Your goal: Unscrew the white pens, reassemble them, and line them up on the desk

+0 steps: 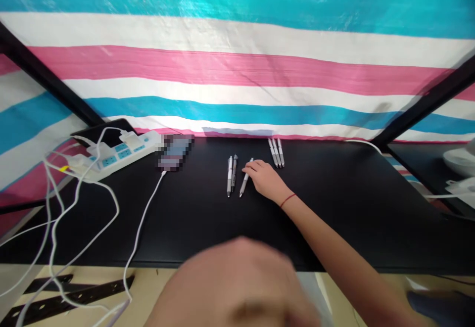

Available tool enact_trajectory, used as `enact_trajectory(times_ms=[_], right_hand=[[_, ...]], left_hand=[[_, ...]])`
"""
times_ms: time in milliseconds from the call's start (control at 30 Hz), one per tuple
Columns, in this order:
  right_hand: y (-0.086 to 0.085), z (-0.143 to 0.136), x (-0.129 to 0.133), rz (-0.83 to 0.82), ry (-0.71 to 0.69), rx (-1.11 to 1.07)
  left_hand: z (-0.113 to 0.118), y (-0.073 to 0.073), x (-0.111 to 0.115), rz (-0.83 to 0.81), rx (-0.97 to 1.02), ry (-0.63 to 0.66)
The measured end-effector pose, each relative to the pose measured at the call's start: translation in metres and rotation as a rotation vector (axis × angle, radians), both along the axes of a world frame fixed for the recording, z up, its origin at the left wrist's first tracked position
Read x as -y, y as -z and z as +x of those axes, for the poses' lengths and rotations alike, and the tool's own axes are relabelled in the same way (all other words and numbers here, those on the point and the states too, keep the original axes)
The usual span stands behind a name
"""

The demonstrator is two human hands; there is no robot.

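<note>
Right hand [261, 178] over white pen [243, 187]

The white pen lies just right of the pen pair [229, 178] — right hand nearly closed over its far end; grip, I cannot tell. Left hand: out of view. Three pens [276, 153] lie farther right.

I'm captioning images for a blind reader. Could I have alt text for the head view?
A person's right hand touches a pen on a black table, between a pair of pens and three more pens. A white power strip with cables lies at left; a striped sheet hangs behind.
</note>
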State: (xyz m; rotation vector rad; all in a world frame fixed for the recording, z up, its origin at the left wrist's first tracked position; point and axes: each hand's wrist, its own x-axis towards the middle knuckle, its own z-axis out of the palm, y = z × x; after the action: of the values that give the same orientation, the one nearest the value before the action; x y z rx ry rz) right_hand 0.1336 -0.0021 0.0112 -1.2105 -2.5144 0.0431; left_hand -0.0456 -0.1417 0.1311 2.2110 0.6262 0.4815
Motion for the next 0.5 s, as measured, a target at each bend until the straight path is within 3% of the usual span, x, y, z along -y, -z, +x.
enact_trajectory(times_ms=[67,167,200,333,400,500], right_hand=[[-0.005,0.007,0.002,-0.014,0.011,0.041],[-0.018,0.025,0.006,-0.070,0.074,0.000],[-0.022,0.031,0.006,-0.105,0.091,-0.032],[-0.033,0.050,-0.001,-0.297,0.028,-0.381],[-0.032,0.054,-0.005,-0.364,0.092,-0.606],[-0.023,0.057,-0.006,-0.470,0.234,-0.860]], left_hand=[[0.011,0.010,-0.038,0.039,0.010,-0.125],[0.024,0.039,-0.092,0.224,0.004,-0.558],[0.027,0.049,-0.106,0.273,-0.014,-0.623],[0.028,0.076,-0.143,0.184,-0.023,-0.536],[0.027,0.082,-0.150,0.115,-0.003,-0.516],[0.025,0.088,-0.154,0.019,0.117,-0.610]])
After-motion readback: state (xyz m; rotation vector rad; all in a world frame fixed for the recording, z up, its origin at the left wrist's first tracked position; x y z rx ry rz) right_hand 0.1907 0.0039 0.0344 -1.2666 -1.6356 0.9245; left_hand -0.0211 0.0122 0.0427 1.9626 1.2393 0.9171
